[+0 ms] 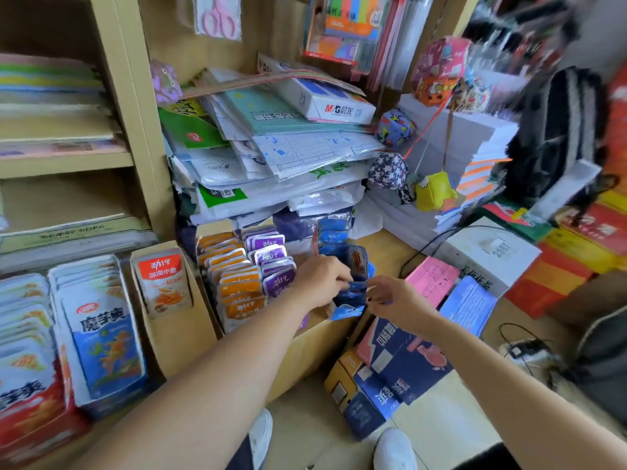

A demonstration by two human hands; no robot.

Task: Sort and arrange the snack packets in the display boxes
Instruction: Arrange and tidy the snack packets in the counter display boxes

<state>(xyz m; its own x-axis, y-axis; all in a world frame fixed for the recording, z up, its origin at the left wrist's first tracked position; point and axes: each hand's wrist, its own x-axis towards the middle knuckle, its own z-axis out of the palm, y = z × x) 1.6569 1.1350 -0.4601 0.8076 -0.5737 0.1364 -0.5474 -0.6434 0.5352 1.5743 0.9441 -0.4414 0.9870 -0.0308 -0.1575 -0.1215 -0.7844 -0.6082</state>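
While both your hands meet on the blue packets, you are working the right-hand row of the box. That row sits at 3 o'clock from the purple packets, with the orange packets beyond those at 9 o'clock. Those two rows already stand packed and facing front, so the blue row looks like the step in hand.

Your left hand reaches in from 7 o'clock, and its fingers are curled onto the left end of one blue packet. Your right hand comes from 4 o'clock, and its fingers pinch the same packet's right end. The packet hangs flat between them, just above the row.

More blue packets stand behind it at 12 o'clock. One at 6 o'clock leans forward toward the box's front wall.

Next, I judge, you should turn the held packet upright with its face forward. Then slide it down into the row and push the leaning one back so the row stands even.
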